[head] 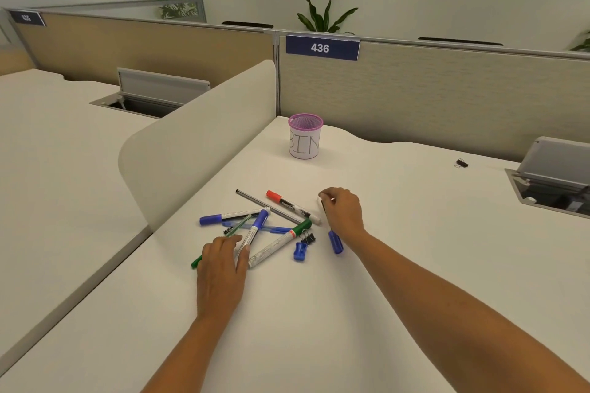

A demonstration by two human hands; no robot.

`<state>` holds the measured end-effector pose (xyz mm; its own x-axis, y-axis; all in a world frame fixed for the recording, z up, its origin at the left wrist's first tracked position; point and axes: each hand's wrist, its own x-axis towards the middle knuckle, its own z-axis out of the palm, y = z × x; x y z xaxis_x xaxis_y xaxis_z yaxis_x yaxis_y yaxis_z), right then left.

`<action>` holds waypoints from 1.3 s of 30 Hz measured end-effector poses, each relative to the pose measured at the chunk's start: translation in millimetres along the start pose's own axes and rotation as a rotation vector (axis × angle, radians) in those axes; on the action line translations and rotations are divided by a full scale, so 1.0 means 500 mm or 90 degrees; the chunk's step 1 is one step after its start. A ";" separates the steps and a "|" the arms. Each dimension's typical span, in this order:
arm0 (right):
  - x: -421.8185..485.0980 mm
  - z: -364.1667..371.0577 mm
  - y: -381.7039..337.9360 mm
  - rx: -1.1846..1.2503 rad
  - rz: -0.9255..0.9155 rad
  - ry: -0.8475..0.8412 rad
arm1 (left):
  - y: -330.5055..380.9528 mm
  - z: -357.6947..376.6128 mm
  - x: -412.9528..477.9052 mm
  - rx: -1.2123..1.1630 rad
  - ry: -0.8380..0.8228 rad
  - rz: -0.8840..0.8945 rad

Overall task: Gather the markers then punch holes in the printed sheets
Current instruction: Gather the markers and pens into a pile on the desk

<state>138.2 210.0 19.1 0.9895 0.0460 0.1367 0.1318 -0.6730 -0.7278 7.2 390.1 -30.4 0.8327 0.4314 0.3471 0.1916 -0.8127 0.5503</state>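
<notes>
Several markers and pens lie in a loose pile on the white desk (pixel 319 313). Among them are a red-capped marker (pixel 287 203), a green-capped marker (pixel 277 245) and a blue-capped marker (pixel 232 217) lying crosswise. My left hand (pixel 222 265) rests on the pile's near side. Its thumb and fingers pinch the lower end of another blue-capped marker (pixel 255 228), and it covers part of a green pen (pixel 195 262). My right hand (pixel 344 214) grips a third blue-capped marker (pixel 336 242), whose cap sticks out below the hand.
A pink mesh cup (pixel 305 137) labelled BIN stands at the back of the desk. A blue sharpener (pixel 299 252) and a black binder clip (pixel 309 238) lie by the pile, and another clip (pixel 461 164) at the far right. A curved divider (pixel 191 143) bounds the left; an open cable hatch (pixel 549 183) is right.
</notes>
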 end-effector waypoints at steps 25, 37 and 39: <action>0.019 -0.161 0.196 -0.009 0.058 -0.044 | 0.320 0.180 -0.056 -0.081 -0.155 0.353; 0.196 -0.327 0.364 -0.391 0.105 -0.034 | 0.406 0.294 0.024 0.063 -0.340 0.218; 0.231 -0.335 0.383 -0.398 0.123 -0.035 | 0.409 0.306 0.030 0.081 -0.329 0.219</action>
<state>267.9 -37.4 8.2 0.9958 -0.0920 -0.0035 -0.0907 -0.9745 -0.2052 138.1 170.2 -28.7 0.9949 -0.0818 0.0591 -0.0978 -0.9253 0.3664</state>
